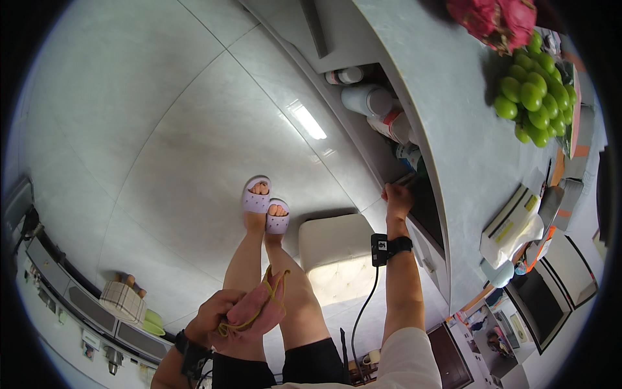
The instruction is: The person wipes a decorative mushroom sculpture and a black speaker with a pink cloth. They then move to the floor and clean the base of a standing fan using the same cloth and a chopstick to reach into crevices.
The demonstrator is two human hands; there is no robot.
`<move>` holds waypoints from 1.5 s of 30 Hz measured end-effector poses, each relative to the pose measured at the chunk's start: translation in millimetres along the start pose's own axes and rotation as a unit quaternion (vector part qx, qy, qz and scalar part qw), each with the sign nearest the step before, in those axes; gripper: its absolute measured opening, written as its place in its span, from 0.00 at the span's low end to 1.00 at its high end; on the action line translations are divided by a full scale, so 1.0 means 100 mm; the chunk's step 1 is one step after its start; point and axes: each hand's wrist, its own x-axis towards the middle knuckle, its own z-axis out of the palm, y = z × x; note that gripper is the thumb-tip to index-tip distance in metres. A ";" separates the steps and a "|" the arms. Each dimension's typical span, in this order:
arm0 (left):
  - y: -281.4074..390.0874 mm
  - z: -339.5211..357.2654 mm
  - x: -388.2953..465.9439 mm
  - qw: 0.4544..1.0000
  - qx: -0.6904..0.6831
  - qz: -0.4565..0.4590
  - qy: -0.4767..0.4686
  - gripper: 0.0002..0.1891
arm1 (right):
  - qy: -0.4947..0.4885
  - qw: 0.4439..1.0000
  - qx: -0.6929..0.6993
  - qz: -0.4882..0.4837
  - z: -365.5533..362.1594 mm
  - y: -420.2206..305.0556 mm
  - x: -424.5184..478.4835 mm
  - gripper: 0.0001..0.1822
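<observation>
My left hand (219, 307) grips a pink cloth (260, 311) with yellow edging, bunched up above my legs. My right hand (399, 200) reaches down to the near end of an open storage compartment (388, 170) under the counter. Its fingers are curled at the compartment's edge, and the fingertips are partly hidden, so I cannot tell whether they grip it. Inside the compartment, beyond that hand, are a white container (367, 100), a smaller bottle (345, 76) and a bag with red print (392, 126).
The grey countertop (437, 97) holds green grapes (537, 95), a dragon fruit (500, 22) and a tissue pack (512, 226). A cream upholstered stool (335, 243) stands by my right leg. From my right wrist device (384, 249) hangs a black cable (362, 311).
</observation>
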 end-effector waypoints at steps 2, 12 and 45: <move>0.01 0.08 -0.03 1.000 0.012 -0.008 -0.009 0.13 | 0.009 0.996 0.091 0.023 -0.05 0.02 -0.20 0.06; 0.10 0.49 0.28 0.948 0.315 0.030 -0.046 0.10 | -0.229 0.960 0.122 0.109 -0.42 -0.59 -1.67 0.13; -0.16 0.96 -0.02 0.816 0.539 0.058 -0.202 0.11 | -0.351 0.889 0.292 0.045 -0.89 -1.33 -2.63 0.13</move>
